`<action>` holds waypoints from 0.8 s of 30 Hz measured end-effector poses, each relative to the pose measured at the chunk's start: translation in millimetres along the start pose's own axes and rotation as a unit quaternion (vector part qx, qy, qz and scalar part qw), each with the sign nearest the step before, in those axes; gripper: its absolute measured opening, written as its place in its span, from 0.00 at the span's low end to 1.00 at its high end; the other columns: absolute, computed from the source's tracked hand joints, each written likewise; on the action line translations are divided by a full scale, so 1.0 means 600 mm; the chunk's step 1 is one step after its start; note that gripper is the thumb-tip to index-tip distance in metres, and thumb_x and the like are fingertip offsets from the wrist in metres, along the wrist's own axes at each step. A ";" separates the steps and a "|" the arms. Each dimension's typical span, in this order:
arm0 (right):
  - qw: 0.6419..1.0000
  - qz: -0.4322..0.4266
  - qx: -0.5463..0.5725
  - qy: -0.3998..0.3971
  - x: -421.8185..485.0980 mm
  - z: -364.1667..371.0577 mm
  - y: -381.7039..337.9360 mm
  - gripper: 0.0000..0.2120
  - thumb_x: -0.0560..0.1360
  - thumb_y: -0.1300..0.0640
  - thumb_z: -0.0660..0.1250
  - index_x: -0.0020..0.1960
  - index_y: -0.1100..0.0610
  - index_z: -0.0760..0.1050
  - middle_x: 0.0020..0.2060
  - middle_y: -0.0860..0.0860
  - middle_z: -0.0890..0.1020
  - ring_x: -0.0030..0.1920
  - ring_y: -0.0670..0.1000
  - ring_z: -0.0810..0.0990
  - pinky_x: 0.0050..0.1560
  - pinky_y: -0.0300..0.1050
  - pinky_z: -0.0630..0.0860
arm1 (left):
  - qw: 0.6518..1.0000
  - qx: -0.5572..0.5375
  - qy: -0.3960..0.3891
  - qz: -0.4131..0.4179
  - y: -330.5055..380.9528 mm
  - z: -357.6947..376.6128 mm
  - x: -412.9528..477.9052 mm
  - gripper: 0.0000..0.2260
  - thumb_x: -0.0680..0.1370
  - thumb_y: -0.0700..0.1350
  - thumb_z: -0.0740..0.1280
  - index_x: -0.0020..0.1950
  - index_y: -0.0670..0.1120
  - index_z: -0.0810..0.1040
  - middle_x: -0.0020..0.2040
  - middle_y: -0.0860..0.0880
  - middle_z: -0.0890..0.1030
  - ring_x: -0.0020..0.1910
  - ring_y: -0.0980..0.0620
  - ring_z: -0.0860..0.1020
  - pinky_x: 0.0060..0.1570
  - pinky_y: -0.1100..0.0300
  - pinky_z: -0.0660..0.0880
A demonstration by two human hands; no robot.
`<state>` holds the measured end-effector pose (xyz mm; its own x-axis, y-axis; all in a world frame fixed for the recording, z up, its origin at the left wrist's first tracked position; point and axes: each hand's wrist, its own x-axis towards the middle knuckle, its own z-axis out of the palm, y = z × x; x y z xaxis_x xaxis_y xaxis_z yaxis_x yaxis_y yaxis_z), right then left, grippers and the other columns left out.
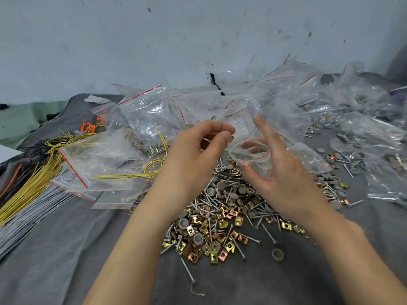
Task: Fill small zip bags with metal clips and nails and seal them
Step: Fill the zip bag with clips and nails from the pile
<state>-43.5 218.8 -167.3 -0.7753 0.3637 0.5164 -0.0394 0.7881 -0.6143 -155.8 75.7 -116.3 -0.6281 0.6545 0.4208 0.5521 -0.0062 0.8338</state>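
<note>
left hand (196, 148) grip pinches small piece (231, 138); right hand (284, 177) grip holds zip bag (255, 158) open; above hardware pile (220, 221)

A dark grey cloth (66, 249) covered the bench. On its left lay a bundle of yellow wires (33, 183), with grey wires (28, 213) just beside them nearer the front edge and a small tangle of orange wires (89, 127) farther back. A green cloth (19, 122) sat at the far left. Behind everything stood a pale, scuffed wall (154, 40), a black strap (217, 84) at its foot.
</note>
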 end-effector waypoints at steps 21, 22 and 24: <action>0.985 0.051 0.145 0.082 0.000 -0.028 0.028 0.35 0.78 0.51 0.70 0.79 0.42 0.56 0.55 0.39 0.81 0.61 0.40 0.78 0.61 0.35 0.68 | 0.981 0.139 -0.077 -0.109 -0.043 -0.044 0.004 0.11 0.81 0.52 0.62 0.63 0.54 0.75 0.42 0.52 0.84 0.34 0.55 0.79 0.36 0.58 0.76; 0.986 0.051 0.139 0.080 -0.001 -0.029 0.028 0.35 0.78 0.51 0.70 0.79 0.41 0.56 0.55 0.38 0.81 0.61 0.39 0.77 0.61 0.34 0.68 | 0.965 0.207 -0.097 -0.130 -0.055 -0.054 -0.001 0.11 0.81 0.53 0.62 0.63 0.54 0.75 0.44 0.53 0.83 0.37 0.54 0.80 0.39 0.57 0.75; 0.987 0.050 0.130 0.076 -0.002 -0.030 0.026 0.35 0.78 0.50 0.70 0.79 0.41 0.56 0.55 0.37 0.81 0.60 0.38 0.77 0.60 0.31 0.68 | 0.928 0.319 -0.116 -0.156 -0.077 -0.071 -0.012 0.10 0.81 0.53 0.62 0.60 0.53 0.76 0.48 0.53 0.81 0.43 0.56 0.78 0.42 0.58 0.72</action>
<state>-32.1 239.3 -166.6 -0.6806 0.5199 0.5162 -0.1429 0.5968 -0.7896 -200.1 38.9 -142.6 -0.7182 0.6943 0.0452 0.6215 0.6110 0.4903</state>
